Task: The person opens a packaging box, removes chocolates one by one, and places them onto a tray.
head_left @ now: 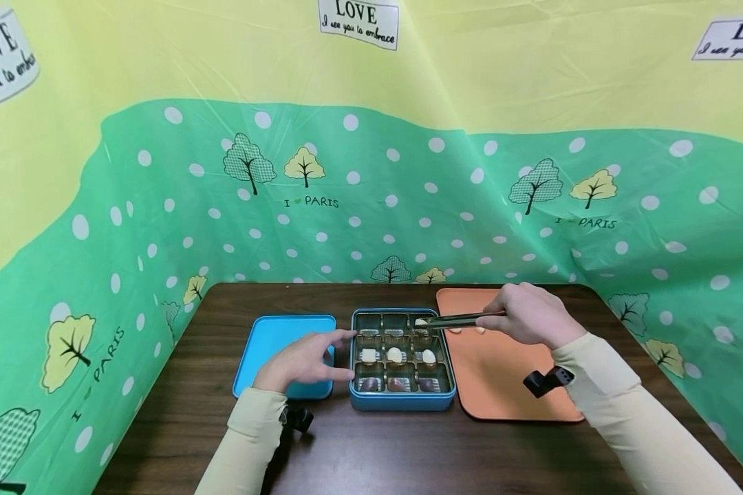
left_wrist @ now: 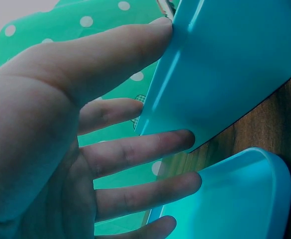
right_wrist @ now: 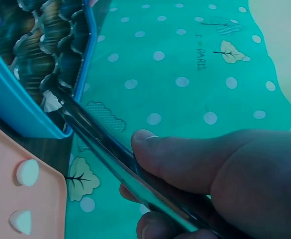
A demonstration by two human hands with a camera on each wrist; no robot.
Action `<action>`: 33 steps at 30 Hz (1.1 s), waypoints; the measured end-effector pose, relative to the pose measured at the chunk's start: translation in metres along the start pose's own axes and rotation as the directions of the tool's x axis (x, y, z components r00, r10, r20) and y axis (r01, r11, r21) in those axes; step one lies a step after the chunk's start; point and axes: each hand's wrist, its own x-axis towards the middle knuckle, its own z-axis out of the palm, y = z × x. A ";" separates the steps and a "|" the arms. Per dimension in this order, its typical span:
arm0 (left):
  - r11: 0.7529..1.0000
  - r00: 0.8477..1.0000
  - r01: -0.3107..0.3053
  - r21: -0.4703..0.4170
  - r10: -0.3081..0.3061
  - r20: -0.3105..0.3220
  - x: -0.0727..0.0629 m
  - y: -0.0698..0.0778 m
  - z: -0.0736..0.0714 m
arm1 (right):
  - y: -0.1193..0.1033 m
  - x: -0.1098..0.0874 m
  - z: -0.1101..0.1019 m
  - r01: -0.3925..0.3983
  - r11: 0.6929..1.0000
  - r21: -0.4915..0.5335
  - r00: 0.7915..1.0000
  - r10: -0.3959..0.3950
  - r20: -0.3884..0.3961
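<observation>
A blue box [head_left: 402, 401] with a divided insert stands mid-table. Its near row holds dark pieces [head_left: 399, 384] that look like chocolates, and white pieces [head_left: 394, 355] lie in the middle row. My right hand [head_left: 532, 316] grips metal tongs [head_left: 461, 320], fingers and thumb around the arms. The serrated tips reach into the far right compartment at a small white piece [right_wrist: 51, 102]; whether they still pinch it I cannot tell. My left hand [head_left: 306, 361] has its fingers spread, thumb and fingertips touching the box's left side [left_wrist: 225, 59].
An orange tray [head_left: 508, 392] lies right of the box, with white pieces [right_wrist: 27, 173] near its far left edge. On the left is a blue lid [head_left: 272, 337], partly under my left hand. A patterned cloth [head_left: 371, 172] hangs behind the brown table [head_left: 378, 454].
</observation>
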 end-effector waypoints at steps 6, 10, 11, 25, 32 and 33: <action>1.000 1.000 0.004 0.000 -0.004 -0.002 0.000 -0.001 0.001 | -0.002 -0.008 -0.010 -0.003 1.000 -0.005 1.000 0.002 -0.029; 1.000 1.000 0.005 0.007 -0.005 -0.004 0.000 -0.002 0.001 | -0.001 -0.015 -0.018 -0.020 1.000 0.014 0.998 0.020 -0.052; 1.000 1.000 0.005 0.008 -0.005 -0.004 0.000 -0.002 0.001 | 0.000 -0.017 -0.020 -0.024 1.000 0.019 0.998 0.025 -0.060; 1.000 1.000 0.019 -0.006 -0.019 -0.006 0.000 -0.001 0.000 | 0.044 -0.050 -0.031 -0.139 0.987 0.079 0.985 0.146 -0.094; 1.000 1.000 0.016 0.003 -0.016 -0.001 0.000 -0.001 0.001 | 0.076 -0.069 -0.023 -0.209 0.975 0.073 0.976 0.213 -0.049; 1.000 1.000 0.016 0.004 -0.016 -0.002 0.000 -0.001 0.000 | 0.080 -0.071 -0.022 -0.217 0.973 0.073 0.974 0.221 -0.047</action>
